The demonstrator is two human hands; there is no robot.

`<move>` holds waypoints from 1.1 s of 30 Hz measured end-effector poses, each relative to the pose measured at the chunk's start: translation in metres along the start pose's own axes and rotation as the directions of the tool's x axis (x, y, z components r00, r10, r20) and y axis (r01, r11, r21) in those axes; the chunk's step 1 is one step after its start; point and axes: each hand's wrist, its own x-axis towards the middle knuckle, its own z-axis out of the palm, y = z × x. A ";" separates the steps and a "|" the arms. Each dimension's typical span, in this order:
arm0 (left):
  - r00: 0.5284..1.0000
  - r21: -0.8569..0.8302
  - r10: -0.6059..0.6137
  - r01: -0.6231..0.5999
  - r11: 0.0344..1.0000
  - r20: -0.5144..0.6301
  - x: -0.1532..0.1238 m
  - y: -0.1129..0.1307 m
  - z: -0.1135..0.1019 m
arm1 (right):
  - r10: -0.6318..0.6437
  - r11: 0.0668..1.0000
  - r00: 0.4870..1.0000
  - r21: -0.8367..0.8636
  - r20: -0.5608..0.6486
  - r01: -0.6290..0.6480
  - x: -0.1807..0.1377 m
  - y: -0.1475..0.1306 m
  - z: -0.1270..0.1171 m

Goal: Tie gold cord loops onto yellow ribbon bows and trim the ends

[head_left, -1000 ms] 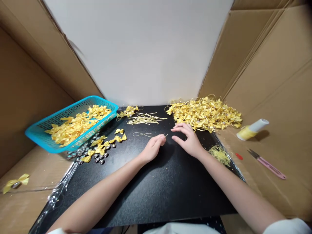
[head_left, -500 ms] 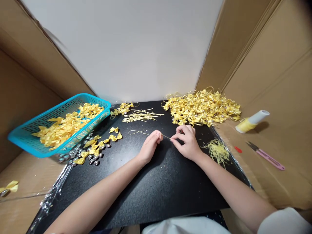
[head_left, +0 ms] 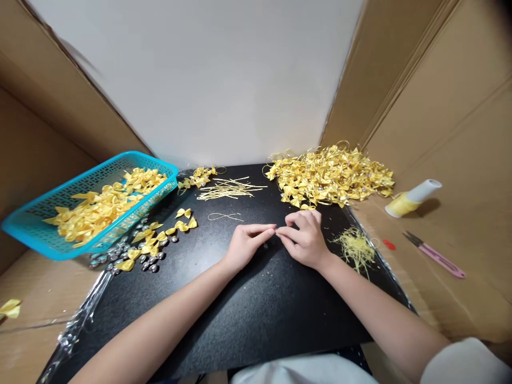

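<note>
My left hand (head_left: 248, 246) pinches thumb and forefinger together over the black tabletop (head_left: 256, 314). Its fingertips meet those of my right hand (head_left: 304, 240), which is also closed in a pinch. A thin gold cord stretched between them a moment ago; now the fingers hide nearly all of it. Beyond my left hand a loop of gold cord (head_left: 225, 216) lies crossed on the table. Farther back is a loose stack of cut gold cords (head_left: 230, 188). Yellow ribbon bows (head_left: 149, 248) and silver bells (head_left: 150, 262) lie scattered to the left.
A blue basket (head_left: 36, 213) of yellow bows stands at the left. At the back right is a heap of finished-looking bows with cords (head_left: 332, 176). Cord scraps (head_left: 356, 248), a red piece (head_left: 389, 245), pink-handled snips (head_left: 436, 255) and a white tube (head_left: 414, 198) are at the right.
My hands have come together, the left fingertips moving right and slightly down to the right ones. The short span of cord between them no longer shows. The view has shifted slightly.
</note>
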 end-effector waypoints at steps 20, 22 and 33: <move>0.941 0.249 0.188 -0.261 0.933 0.282 -0.003 -0.001 -0.002 | 0.316 0.817 0.924 0.434 0.213 -0.380 0.002 0.000 0.003; 0.944 0.235 0.174 -0.244 0.941 0.282 -0.003 -0.001 -0.002 | 0.329 0.782 0.919 0.483 0.215 -0.393 0.002 0.001 0.004; 0.936 0.262 0.136 -0.227 0.938 0.325 0.001 0.014 -0.013 | 0.433 0.692 0.894 0.592 0.118 -0.413 0.005 0.009 -0.003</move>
